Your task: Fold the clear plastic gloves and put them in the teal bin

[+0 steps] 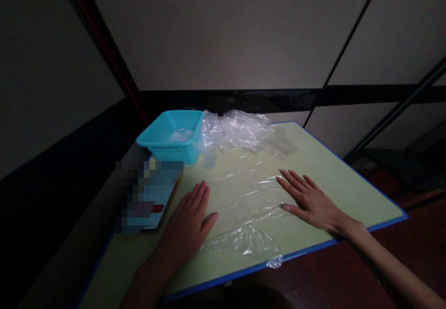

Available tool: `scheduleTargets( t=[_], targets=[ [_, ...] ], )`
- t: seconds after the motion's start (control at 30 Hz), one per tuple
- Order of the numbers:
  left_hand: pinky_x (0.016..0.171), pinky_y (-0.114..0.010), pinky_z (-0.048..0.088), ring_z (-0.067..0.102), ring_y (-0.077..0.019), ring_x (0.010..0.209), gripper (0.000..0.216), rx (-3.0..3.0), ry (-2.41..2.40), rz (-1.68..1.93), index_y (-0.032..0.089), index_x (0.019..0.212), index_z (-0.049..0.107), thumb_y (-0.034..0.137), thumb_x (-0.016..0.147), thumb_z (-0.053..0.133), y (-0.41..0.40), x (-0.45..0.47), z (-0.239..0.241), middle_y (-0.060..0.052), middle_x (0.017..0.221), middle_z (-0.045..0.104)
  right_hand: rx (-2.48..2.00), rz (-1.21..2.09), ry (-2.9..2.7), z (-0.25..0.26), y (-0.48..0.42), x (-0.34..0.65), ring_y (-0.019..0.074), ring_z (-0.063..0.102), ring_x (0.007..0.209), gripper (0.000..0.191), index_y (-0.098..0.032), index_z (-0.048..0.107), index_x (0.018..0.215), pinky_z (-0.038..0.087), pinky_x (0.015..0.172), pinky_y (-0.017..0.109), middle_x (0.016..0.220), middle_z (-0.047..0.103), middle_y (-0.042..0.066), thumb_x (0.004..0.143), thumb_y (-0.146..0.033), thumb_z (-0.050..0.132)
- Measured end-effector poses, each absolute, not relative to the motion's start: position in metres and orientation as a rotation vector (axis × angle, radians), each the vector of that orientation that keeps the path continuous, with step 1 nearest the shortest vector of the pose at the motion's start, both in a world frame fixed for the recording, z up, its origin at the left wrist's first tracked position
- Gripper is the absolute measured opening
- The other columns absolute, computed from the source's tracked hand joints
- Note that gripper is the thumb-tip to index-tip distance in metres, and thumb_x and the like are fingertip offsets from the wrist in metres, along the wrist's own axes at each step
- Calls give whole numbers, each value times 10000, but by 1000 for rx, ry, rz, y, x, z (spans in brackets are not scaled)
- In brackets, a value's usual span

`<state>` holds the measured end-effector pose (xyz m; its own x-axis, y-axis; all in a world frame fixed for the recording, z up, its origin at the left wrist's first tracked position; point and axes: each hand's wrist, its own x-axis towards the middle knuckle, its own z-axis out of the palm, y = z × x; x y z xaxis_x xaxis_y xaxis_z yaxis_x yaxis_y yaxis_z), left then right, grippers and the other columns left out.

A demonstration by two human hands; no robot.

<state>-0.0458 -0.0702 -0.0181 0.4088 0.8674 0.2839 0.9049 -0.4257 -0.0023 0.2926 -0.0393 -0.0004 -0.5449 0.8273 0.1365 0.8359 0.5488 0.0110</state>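
Observation:
A clear plastic bag (247, 202) lies spread over the pale yellow table, creased, its near end reaching the blue front edge. My left hand (188, 220) rests palm down at its left side, fingers stretched out and close together. On the bag's right side my right hand (306, 200) lies flat with the fingers spread. Neither hand grips anything. Behind the spread bag sits a crumpled heap of clear plastic bags (240, 128).
A turquoise basin (167, 151) with something whitish inside stands at the table's back left. In front of it lies a flat, partly blurred packet or book (160, 197). The table (358, 202) has a blue edge; panelled walls stand behind and to the left.

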Motion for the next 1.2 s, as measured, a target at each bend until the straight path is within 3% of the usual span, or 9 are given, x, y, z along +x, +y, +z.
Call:
scheduleTargets(
  t=[0.33,0.93,1.2],
  targets=[
    [1016,-406,324,282,-250,1297,592,-2527,-1603,-318,57,1318,319,468,897,254,-70,-46,-15,-175,1398,318,-1467,-71,-2668,-1,-39,294,254,145,1332,662,-284,57,1418,205,1044,505,1467,168,40,872,-563,308],
    [1035,-397,309,247,-261,1304,620,-2522,-1611,-159,2,1319,314,445,885,298,-70,-43,-10,-198,1409,272,-1498,78,-2756,4,-32,299,262,109,1333,734,-245,88,1420,172,1060,495,1472,116,48,835,-629,309],
    [1024,-492,281,215,-352,1297,782,-2463,-1687,-63,-44,1298,314,543,794,428,-62,-51,7,-273,1397,230,-1507,77,-2735,4,-32,298,265,126,1329,738,-261,93,1419,176,1059,495,1468,136,46,826,-645,303]
  ],
)
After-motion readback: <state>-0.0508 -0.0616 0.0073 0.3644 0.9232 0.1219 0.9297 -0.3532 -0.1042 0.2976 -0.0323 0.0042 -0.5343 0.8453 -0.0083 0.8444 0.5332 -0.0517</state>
